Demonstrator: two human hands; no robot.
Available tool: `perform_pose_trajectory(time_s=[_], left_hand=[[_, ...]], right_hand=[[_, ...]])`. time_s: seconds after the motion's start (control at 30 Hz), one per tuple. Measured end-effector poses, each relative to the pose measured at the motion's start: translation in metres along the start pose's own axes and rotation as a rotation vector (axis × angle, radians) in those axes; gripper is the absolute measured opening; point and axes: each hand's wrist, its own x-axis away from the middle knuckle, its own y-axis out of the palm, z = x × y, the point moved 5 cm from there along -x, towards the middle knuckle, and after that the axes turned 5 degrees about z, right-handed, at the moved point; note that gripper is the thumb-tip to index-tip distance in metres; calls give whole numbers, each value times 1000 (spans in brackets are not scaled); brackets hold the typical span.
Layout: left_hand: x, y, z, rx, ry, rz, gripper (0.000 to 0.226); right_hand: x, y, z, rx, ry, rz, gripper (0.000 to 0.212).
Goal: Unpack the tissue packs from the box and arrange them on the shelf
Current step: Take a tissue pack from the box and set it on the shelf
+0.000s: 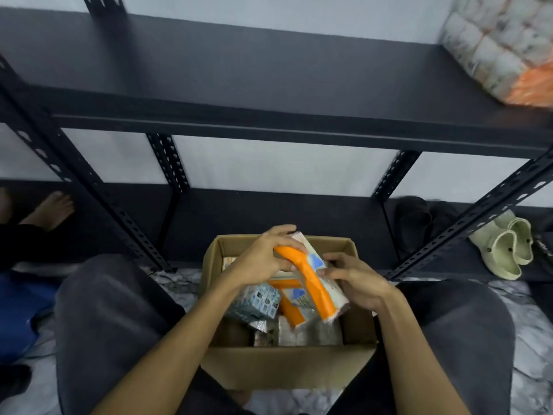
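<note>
An open cardboard box [281,366] sits on the floor between my knees. Both hands hold an orange-and-white tissue pack [314,277] tilted above the box. My left hand [263,259] grips its upper left end, and my right hand [356,280] grips its right side. More packs lie inside the box: a blue-patterned one [254,301] at the left and another orange-and-white one [291,307] under the held pack. The black metal shelf [239,85] stretches across in front of me, with a large wrapped bundle of tissue packs [502,46] at its far right.
Perforated black shelf posts [89,187] slant down on both sides of the box. Pale green clogs [505,250] and dark slippers [416,223] lie on the lowest shelf at the right. Another person's bare foot [51,209] shows at the left. A blue object [21,310] lies on the floor at the left.
</note>
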Motion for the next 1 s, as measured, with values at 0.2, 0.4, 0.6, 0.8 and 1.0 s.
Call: perform_pose_trajectory(time_s=[0.2, 0.4, 0.6, 0.8, 1.0], left_hand=[[18, -10, -1, 583, -649, 211, 41], [22, -23, 22, 392, -479, 188, 23], [7, -54, 73, 84, -332, -164, 28], [0, -109, 134, 19, -211, -203, 38], [-28, -169, 196, 285, -58, 263, 40]], right_hand=[[4, 37, -18, -436, -81, 60, 31], [16, 40, -43, -341, -235, 148, 43], [48, 25, -104, -126, -406, 55, 38], [88, 11, -163, -141, -609, 143, 25], [106, 10, -246, -169, -825, 340, 25]])
